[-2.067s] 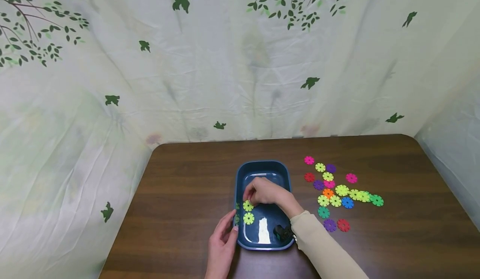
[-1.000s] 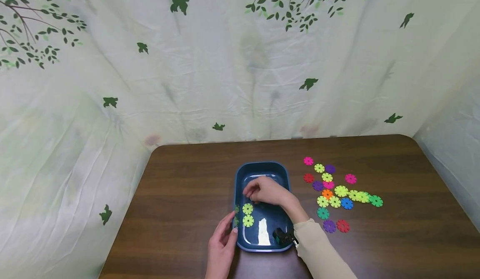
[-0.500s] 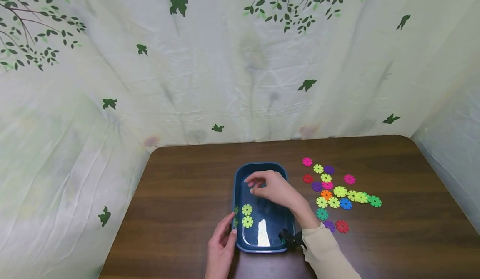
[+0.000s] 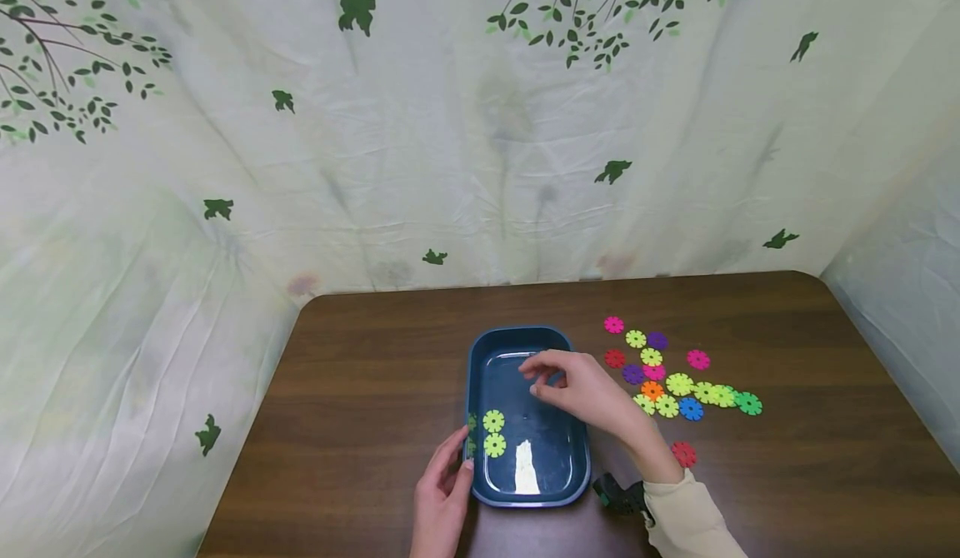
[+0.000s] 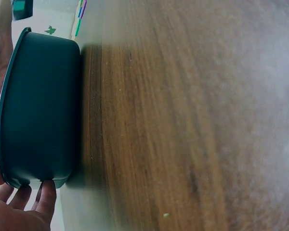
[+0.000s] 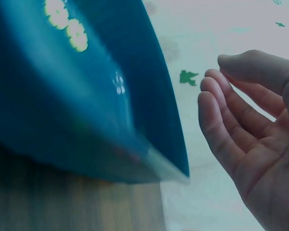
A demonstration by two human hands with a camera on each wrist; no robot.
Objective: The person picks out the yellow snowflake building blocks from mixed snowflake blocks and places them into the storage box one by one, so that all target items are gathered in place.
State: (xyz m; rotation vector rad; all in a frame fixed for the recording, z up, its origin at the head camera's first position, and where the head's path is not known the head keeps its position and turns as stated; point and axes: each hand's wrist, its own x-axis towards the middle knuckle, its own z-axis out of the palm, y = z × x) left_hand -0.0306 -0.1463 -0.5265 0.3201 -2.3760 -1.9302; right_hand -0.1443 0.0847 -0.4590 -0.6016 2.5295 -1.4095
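A blue rectangular tray stands on the table. Two yellow-green notched plastic discs, shaped like flowers, lie one behind the other by its left wall. My left hand rests against the outside of that wall; in the left wrist view, its fingertips touch the tray's side below the rim. Above the tray's right part hovers my right hand, its fingers loosely bent. The right wrist view shows nothing between the thumb and the fingers.
Right of the tray, several flower-shaped discs in pink, red, purple, yellow, orange, blue and green lie flat on the brown table. My right forearm covers part of that group. A leaf-printed cloth hangs behind.
My right hand has lifted away from the discs in the tray and moved right, its thumb and fingers parting. The left hand stays at the tray's side.
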